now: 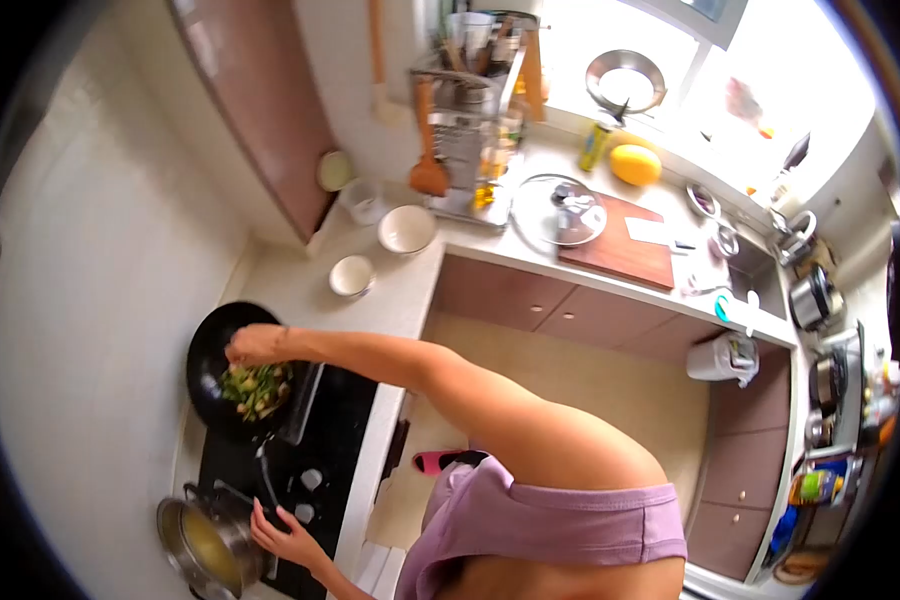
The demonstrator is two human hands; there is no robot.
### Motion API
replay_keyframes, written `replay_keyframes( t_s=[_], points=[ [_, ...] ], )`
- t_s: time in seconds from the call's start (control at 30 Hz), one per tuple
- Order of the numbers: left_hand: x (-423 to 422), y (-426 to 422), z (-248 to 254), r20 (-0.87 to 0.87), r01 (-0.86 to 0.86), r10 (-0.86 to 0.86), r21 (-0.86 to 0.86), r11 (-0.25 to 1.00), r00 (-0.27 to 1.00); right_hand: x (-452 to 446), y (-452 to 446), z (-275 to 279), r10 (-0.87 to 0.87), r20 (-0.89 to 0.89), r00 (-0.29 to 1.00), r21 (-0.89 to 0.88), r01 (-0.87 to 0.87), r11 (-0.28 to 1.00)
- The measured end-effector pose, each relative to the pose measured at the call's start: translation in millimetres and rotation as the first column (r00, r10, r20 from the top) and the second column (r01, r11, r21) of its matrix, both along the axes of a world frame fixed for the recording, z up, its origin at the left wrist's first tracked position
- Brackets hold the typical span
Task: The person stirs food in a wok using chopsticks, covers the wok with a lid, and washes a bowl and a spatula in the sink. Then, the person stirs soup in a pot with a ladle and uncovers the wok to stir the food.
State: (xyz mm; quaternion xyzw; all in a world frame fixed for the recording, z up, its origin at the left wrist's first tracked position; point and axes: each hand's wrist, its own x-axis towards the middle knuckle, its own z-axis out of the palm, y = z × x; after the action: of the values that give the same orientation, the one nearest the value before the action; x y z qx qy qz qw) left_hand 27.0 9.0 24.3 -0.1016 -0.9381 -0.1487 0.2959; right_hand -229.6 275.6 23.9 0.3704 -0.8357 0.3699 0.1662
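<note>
My right hand (pixel 257 345) is closed above the far part of a black wok (pixel 210 385); whatever its fingers hold, if anything, is hidden. Chopped green vegetables with paler pieces (pixel 257 390) lie in the wok, just below that hand. My left hand (pixel 290 538) has its fingers stretched apart by the end of the wok handle (pixel 266 475); I cannot tell whether it touches the handle. Close to its fingertips stands a steel pot (pixel 170 530) with yellowish liquid (pixel 210 550) inside. Both vessels are on the black stove (pixel 340 440).
Two white bowls (pixel 407 230) stand on the counter beyond the wok. An orange spatula (pixel 428 175) hangs by a rack. Along the window counter are a glass lid (pixel 545 215), a wooden cutting board (pixel 620 255), a yellow melon-like fruit (pixel 635 165) and a sink (pixel 755 270).
</note>
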Motion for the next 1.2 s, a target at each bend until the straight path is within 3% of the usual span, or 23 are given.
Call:
replay_keyframes(
  t_s=[0.03,0.1,0.13,0.17,0.23,0.3,0.33,0.37,0.43,0.5,0.53,0.57,0.6,0.67,0.7,0.77,0.8,0.83,0.9,0.97,1.0,1.1,1.2],
  points=[
    [2.9,11.6,0.7,0.005,0.047,-0.048,0.044,0.998,0.999,15.8,13.3,1.3,-0.001,0.081,0.997,0.018,-0.001,1.000],
    [1.3,49.2,-15.0,0.013,0.242,-0.244,0.077,0.967,0.970,58.3,50.7,14.7,0.025,0.224,0.974,-0.525,0.099,0.846],
    [3.3,80.7,-19.3,0.064,0.334,-0.343,0.124,0.934,0.937,88.3,73.9,25.5,0.144,0.373,0.917,-0.755,0.209,0.621],
    [4.9,114.3,-25.1,0.111,0.420,-0.441,0.170,0.891,0.891,105.3,99.4,22.6,0.346,0.362,0.866,-0.915,0.258,0.310],
    [8.4,191.1,-44.9,0.165,0.613,-0.675,0.309,0.727,0.719,187.3,188.0,49.8,0.373,0.345,0.861,-0.935,0.348,0.062],
    [12.8,291.0,-36.4,0.238,0.717,-0.830,0.421,0.556,0.504,275.8,279.9,55.0,0.152,0.416,0.897,-0.900,0.430,-0.069],
    [17.9,351.7,-28.2,0.223,0.737,-0.889,0.500,0.456,0.399,331.0,328.4,56.8,0.155,0.357,0.921,-0.871,0.389,-0.302],
    [17.1,412.5,-18.5,0.194,0.746,-0.936,0.565,0.352,0.295,383.3,368.3,55.5,-0.066,0.381,0.922,-0.862,0.328,-0.387],
    [18.2,548.5,7.7,0.088,0.835,-0.990,0.532,0.140,0.109,489.5,448.3,46.7,-0.473,0.421,0.774,-0.870,0.196,-0.453],
    [16.8,691.9,22.1,0.007,0.948,-0.998,0.313,-0.059,-0.064,608.4,532.2,13.6,-0.699,0.209,0.683,-0.951,-0.025,-0.309],
    [12.7,770.6,14.3,-0.067,0.934,-0.992,0.337,-0.121,-0.104,651.7,550.3,29.3,-0.799,0.239,0.551,-0.935,-0.092,-0.343],
    [16.9,840.5,27.0,-0.082,0.929,-0.987,0.336,-0.155,-0.135,706.3,588.9,14.9,-0.923,0.240,0.301,-0.962,-0.051,-0.267],
    [17.2,905.4,36.7,-0.102,0.893,-0.983,0.411,-0.183,-0.154,740.1,603.2,21.3,-0.946,0.314,0.082,-0.949,0.004,-0.315],
    [-7.6,1033.5,17.7,0.030,0.901,-0.998,0.429,0.056,0.048,821.0,643.2,-6.7,-0.863,0.369,-0.344,-0.869,0.203,-0.452],
    [-28.1,1089.4,0.7,0.006,0.872,-0.999,0.489,0.032,0.033,851.9,655.1,-24.8,-0.778,0.376,-0.504,-0.782,0.277,-0.558],
    [-57.6,1174.7,-12.0,0.102,0.837,-0.963,0.478,0.268,0.250,892.2,667.2,-48.1,-0.508,0.023,-0.861,-0.296,0.480,-0.826],
    [-59.3,1194.9,-11.9,0.095,0.793,-0.934,0.502,0.344,0.345,896.3,669.4,-52.5,-0.540,-0.104,-0.835,-0.149,0.550,-0.822],
    [-61.9,1212.0,-13.9,0.092,0.745,-0.895,0.520,0.418,0.437,905.0,674.5,-67.9,-0.641,-0.060,-0.765,-0.079,0.644,-0.761],
    [-72.0,1236.2,-11.3,0.339,0.652,-0.876,0.586,0.481,0.342,919.2,687.2,-90.7,-0.718,-0.185,-0.671,0.247,0.675,-0.695],
    [-82.7,1253.6,-27.7,0.355,0.599,-0.912,0.692,0.404,0.205,944.6,700.0,-117.8,-0.828,-0.234,-0.509,0.512,0.659,-0.550],
    [-85.2,1260.4,-35.5,0.350,0.577,-0.920,0.720,0.385,0.177,955.7,705.0,-130.7,-0.826,-0.219,-0.519,0.518,0.656,-0.549],
    [-83.0,1273.0,-45.3,0.373,0.638,-0.919,0.677,0.366,0.130,980.5,711.9,-152.9,-0.907,-0.299,-0.297,0.748,0.517,-0.416],
    [-71.5,1277.2,-56.2,0.263,0.512,-0.962,0.818,0.261,0.069,987.1,708.6,-166.4,-0.916,-0.264,-0.303,0.810,0.446,-0.381]
  ],
)
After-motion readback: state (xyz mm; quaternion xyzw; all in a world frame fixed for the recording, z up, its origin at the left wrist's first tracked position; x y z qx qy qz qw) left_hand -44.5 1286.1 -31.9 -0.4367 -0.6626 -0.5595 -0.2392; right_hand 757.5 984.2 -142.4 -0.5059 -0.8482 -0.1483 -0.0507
